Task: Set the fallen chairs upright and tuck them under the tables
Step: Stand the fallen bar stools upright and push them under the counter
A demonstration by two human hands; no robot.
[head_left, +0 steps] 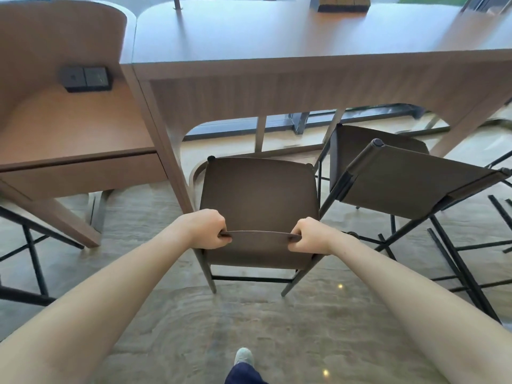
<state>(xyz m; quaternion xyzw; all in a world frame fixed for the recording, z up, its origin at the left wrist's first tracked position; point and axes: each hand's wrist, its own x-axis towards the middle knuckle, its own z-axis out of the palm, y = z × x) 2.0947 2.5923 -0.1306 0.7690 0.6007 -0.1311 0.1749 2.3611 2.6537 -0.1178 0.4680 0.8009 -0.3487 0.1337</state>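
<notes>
With both sets of fingers curled over the top edge of the backrest (260, 236), the person has a solid two-handed grip on the brown chair (259, 195) right in front of them: the left hand (206, 230) clamps the left end of that curved top rail, the right hand (311, 236) clamps the right end, thumbs on the near side and fingertips wrapped over to the seat side. So the rail runs straight across between the two fists, and the rest of the chair sits just beyond the knuckles. It's standing upright on its dark metal legs on the glossy stone-look floor (249, 322), seat pointing at the long wooden table (277, 37). The far edge of the seat is about level with the table's arched apron, right beside the table's left leg, so it isn't tucked all the way under. Just to the right there's a second brown chair (410, 178), clearly tilted, leaning in against the table with its black legs splayed out toward the camera. Off to the left is a wooden desk nook (69, 126) with a black wall socket (86, 79) on its back panel. Down at the bottom edge you can see one pale shoe (243, 356) and a bit of dark blue trouser leg.
</notes>
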